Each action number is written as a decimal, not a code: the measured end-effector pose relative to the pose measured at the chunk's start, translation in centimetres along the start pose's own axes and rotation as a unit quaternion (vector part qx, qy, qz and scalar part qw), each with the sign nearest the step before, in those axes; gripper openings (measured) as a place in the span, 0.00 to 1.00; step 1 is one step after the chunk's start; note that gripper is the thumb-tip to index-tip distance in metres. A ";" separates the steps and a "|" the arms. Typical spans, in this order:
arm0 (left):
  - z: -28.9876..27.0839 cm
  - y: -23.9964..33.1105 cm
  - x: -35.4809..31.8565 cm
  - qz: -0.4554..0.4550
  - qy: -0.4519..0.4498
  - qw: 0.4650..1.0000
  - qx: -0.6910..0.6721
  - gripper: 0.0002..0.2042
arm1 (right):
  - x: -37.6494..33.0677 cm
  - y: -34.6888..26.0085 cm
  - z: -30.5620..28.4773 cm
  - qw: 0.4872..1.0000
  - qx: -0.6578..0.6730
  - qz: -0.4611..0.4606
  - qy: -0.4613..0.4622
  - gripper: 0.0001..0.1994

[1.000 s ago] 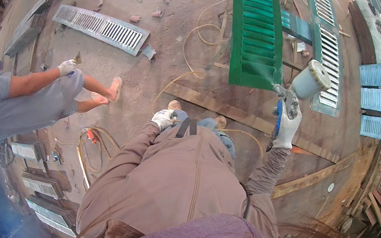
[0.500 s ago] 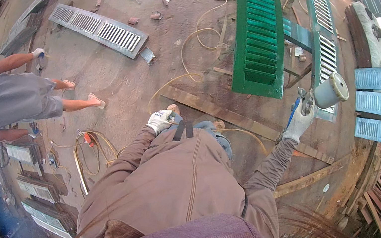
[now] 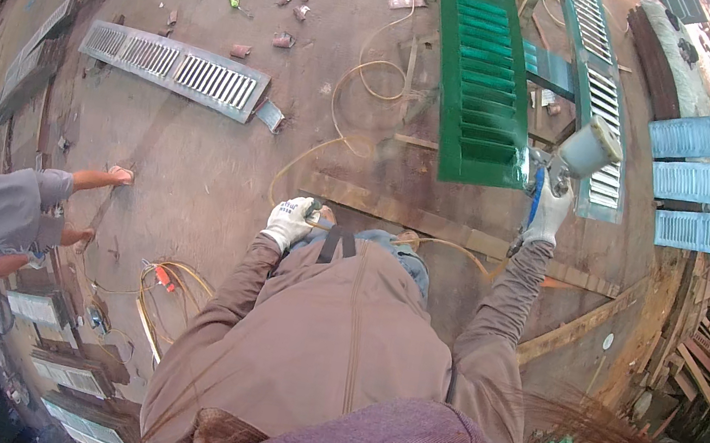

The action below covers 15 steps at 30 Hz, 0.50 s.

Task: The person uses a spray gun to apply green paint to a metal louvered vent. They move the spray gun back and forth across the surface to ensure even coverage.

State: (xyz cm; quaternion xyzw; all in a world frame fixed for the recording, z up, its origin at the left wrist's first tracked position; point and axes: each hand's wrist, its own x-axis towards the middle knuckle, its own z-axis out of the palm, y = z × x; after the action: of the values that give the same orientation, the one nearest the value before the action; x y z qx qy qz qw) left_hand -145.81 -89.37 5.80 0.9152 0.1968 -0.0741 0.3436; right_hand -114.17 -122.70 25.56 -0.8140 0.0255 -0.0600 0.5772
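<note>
Two hands grip: left hand (image 3: 288,222) the hose (image 3: 454,245); right hand (image 3: 550,213) the gun (image 3: 583,154), now back at the panel's (image 3: 482,79) near corner, spraying again.

Left hand (image 3: 287,221): gloved, fingers curled in, held close
Right hand (image 3: 550,212): gloved, gripping, farther forward
Left arm (image 3: 234,281): elbow bent
Right arm (image 3: 512,290): reaching ahead

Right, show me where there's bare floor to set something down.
Bare floor lies between the silver louvered panel, the red hose fitting and the left hand. It's crowded around the right hand, spray gun and green louvered panel, and by the wood scraps.
</note>
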 end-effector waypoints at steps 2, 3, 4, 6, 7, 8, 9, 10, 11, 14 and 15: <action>-0.7 0.0 0.1 -0.004 0.011 1.000 -0.001 0.11 | 1.9 3.2 -1.4 0.991 -0.112 -0.030 0.073 0.15; -0.9 0.1 -0.2 -0.009 0.021 1.000 -0.011 0.11 | 1.9 3.1 -1.0 0.979 -0.167 -0.043 0.105 0.16; -1.1 0.3 -0.5 -0.013 0.031 0.999 -0.021 0.11 | 1.9 3.0 -1.0 0.987 -0.093 -0.092 0.090 0.17; -1.2 -0.1 -0.9 -0.001 0.056 0.998 -0.030 0.11 | 2.3 3.7 -1.1 0.989 -0.073 -0.079 0.098 0.14; -1.3 -0.5 -0.9 0.007 0.055 0.998 -0.032 0.10 | 2.4 4.2 -1.4 0.990 -0.064 -0.072 0.104 0.13; -1.7 -0.4 -1.1 0.013 0.054 0.998 -0.035 0.10 | 2.2 4.1 -1.3 0.994 -0.054 -0.056 0.080 0.14; -2.0 -0.5 -1.0 0.020 0.052 0.998 -0.037 0.10 | 2.0 4.1 -1.2 0.997 -0.044 -0.040 0.057 0.15; -2.1 -1.0 -0.8 0.034 0.056 0.997 -0.038 0.10 | 1.6 4.2 -1.2 0.999 -0.034 -0.024 0.035 0.16; -2.3 -1.7 -0.8 0.043 0.061 0.997 -0.037 0.09 | 1.0 3.4 -0.5 1.000 0.013 -0.010 -0.010 0.15; -3.5 -3.3 -1.4 0.035 0.074 0.996 -0.044 0.09 | -3.4 -4.9 3.8 0.981 0.136 0.018 -0.136 0.12; -4.3 -3.2 -1.0 0.039 0.073 0.995 -0.048 0.08 | -3.2 -4.7 3.6 0.983 0.127 0.019 -0.132 0.12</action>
State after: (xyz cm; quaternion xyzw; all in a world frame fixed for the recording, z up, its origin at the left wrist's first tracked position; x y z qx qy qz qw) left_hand -148.02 -84.68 7.35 0.9076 0.1887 0.0162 0.3747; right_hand -117.07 -117.42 28.56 -0.7342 -0.0437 0.0561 0.6752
